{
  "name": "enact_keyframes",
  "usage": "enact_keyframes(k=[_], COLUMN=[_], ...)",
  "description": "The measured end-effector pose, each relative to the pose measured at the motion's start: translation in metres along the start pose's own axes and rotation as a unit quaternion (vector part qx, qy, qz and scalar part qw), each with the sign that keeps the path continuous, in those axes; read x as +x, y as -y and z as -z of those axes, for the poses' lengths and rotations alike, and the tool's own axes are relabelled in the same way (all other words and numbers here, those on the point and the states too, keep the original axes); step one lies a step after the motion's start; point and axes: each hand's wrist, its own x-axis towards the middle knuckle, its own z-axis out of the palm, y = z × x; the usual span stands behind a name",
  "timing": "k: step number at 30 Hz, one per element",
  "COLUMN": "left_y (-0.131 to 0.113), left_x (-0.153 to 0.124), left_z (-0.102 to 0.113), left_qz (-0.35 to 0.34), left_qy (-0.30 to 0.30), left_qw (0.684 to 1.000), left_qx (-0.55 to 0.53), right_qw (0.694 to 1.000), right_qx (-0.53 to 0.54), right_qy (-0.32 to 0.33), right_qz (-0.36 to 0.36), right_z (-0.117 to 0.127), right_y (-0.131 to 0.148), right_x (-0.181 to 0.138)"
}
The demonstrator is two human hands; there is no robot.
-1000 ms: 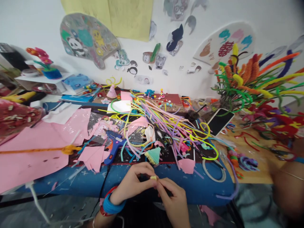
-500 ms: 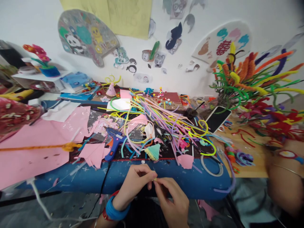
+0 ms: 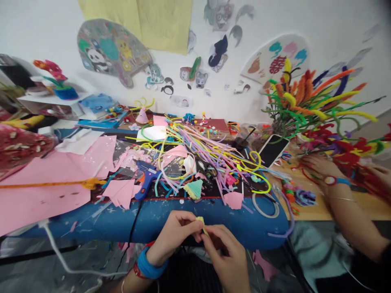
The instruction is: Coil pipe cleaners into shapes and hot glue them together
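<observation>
My left hand pinches a small, fuzzy yellow pipe cleaner piece between thumb and forefinger, just in front of the table edge. My right hand grips the lower end of the same piece with its fingertips. Much of the piece is hidden by the fingers, so its full shape cannot be made out. Beyond my hands lies a mint-green triangle with a yellow edge. A blue glue gun rests to its left, its black cord hanging over the edge.
A heap of pastel pipe cleaners covers the table's middle. Pink sheets spread on the left. A tape roll and a phone lie to the right. At far right, another person's hands are beside red pipe-cleaner flowers.
More of the yellow piece shows between my fingers, and my hands have shifted slightly. The other person's arm at right has reached forward to the wooden table. The view has turned a little.
</observation>
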Motion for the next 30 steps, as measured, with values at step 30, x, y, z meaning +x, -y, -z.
enact_keyframes(k=[30], left_y=[0.006], left_x=[-0.044], left_z=[0.020], left_qz=[0.070], left_qy=[0.180], left_qw=[0.962], left_qx=[0.192], right_qw=[0.975], right_qx=[-0.109], right_qy=[0.126], right_qz=[0.151], right_z=[0.022], right_y=[0.008], right_x=[-0.041])
